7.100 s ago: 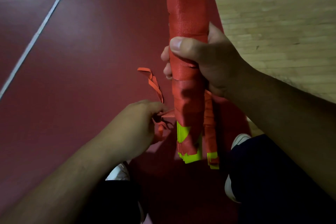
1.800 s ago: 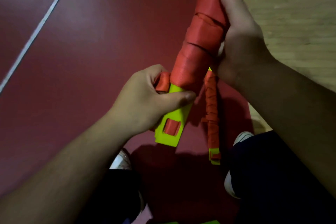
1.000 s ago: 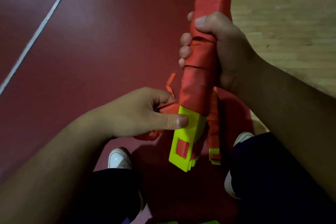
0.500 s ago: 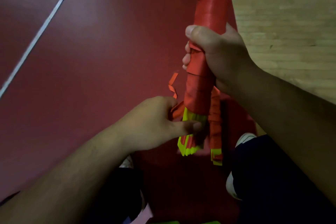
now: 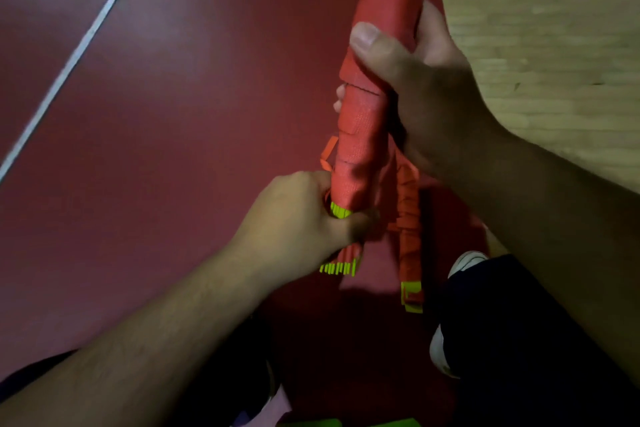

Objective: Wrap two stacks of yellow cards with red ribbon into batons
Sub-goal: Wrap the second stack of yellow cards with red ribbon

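Note:
A long baton of yellow cards (image 5: 375, 55), wound in red ribbon, stands nearly upright in mid-frame. My right hand (image 5: 426, 90) grips its middle, thumb across the front. My left hand (image 5: 304, 229) grips the lower end, where yellow card edges (image 5: 341, 211) peek out; more yellow edges (image 5: 341, 268) show below my fingers. A loose ribbon end (image 5: 327, 156) sticks out left of the baton. Behind it a second ribbon-wrapped stack (image 5: 408, 236) hangs down, yellow at its bottom tip.
A dark red floor (image 5: 173, 114) with a white line (image 5: 79, 52) spreads to the left; pale wooden floor (image 5: 554, 28) lies at the right. My dark trouser legs and white shoes (image 5: 465, 262) are below. Green pieces (image 5: 398, 422) show at the bottom edge.
My left hand has closed further round the baton's lower end, covering more of the yellow cards. My right hand has slid slightly along the wrapped shaft.

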Tool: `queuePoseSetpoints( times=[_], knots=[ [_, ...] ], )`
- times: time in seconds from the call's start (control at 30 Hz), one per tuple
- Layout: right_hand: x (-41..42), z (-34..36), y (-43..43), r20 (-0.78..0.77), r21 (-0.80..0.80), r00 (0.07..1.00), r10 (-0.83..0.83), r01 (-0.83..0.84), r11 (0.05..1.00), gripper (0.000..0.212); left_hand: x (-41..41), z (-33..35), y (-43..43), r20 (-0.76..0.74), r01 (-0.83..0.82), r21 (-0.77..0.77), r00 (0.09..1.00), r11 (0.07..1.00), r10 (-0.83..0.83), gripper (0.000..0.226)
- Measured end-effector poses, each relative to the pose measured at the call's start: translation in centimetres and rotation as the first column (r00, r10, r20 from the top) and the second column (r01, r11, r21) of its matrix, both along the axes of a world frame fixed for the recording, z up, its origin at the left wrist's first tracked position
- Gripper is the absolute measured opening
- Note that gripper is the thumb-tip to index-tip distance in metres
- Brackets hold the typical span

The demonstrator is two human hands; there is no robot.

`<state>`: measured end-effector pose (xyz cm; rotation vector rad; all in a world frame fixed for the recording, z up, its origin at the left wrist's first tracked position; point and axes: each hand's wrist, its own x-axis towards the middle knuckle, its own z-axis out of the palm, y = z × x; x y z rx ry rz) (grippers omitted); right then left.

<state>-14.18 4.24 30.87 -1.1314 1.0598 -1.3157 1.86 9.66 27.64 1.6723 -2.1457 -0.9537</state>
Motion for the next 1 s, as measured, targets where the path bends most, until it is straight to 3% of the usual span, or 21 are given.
queuePoseSetpoints(
  times=[0.13, 0.2, 0.33, 0.4, 0.5, 0.67, 0.9, 1.0],
  knots=[
    [-0.8, 0.5, 0.0, 0.259, 0.049, 0.937, 0.235, -0.255, 0.966, 0.052, 0.2, 0.8, 0.5, -0.258, 0.272, 0.135, 0.938, 0.953, -0.232, 0.021],
    [-0.7, 0.5, 0.1, 0.360, 0.064, 0.879, 0.313, -0.358, 0.931, 0.045, 0.2, 0.7, 0.6, -0.358, 0.326, 0.207, 0.903, 0.922, -0.239, 0.021],
    [-0.8, 0.8, 0.3, 0.262, 0.089, 0.935, 0.240, -0.272, 0.958, 0.026, 1.0, 0.4, -0.2, -0.468, 0.376, 0.316, 0.860, 0.871, -0.201, 0.031],
    [-0.7, 0.9, 0.3, 0.198, 0.088, 0.965, 0.171, -0.191, 0.978, 0.025, 1.6, 0.5, -0.8, -0.424, 0.342, 0.347, 0.888, 0.873, -0.179, 0.040],
    [-0.6, 0.9, 0.3, 0.131, 0.084, 0.988, 0.087, -0.099, 0.992, 0.037, 2.1, 0.3, -1.1, -0.377, 0.266, 0.361, 0.918, 0.894, -0.121, 0.023],
    [-0.7, 0.9, 0.2, 0.063, 0.063, 0.997, 0.048, -0.052, 0.997, 0.036, 1.8, -0.1, -0.6, -0.304, 0.209, 0.389, 0.948, 0.897, -0.089, 0.018],
    [-1.0, 0.6, -0.2, -0.002, 0.053, 1.000, -0.006, 0.006, 0.999, 0.037, 2.2, 0.8, -1.1, -0.070, 0.128, 0.244, 0.991, 0.961, -0.114, 0.023],
    [-1.2, 0.4, -0.4, -0.066, 0.033, 0.997, -0.047, 0.049, 0.998, 0.039, 2.4, 0.7, -1.0, -0.035, 0.088, 0.220, 0.996, 0.972, -0.082, 0.024]
  ],
)
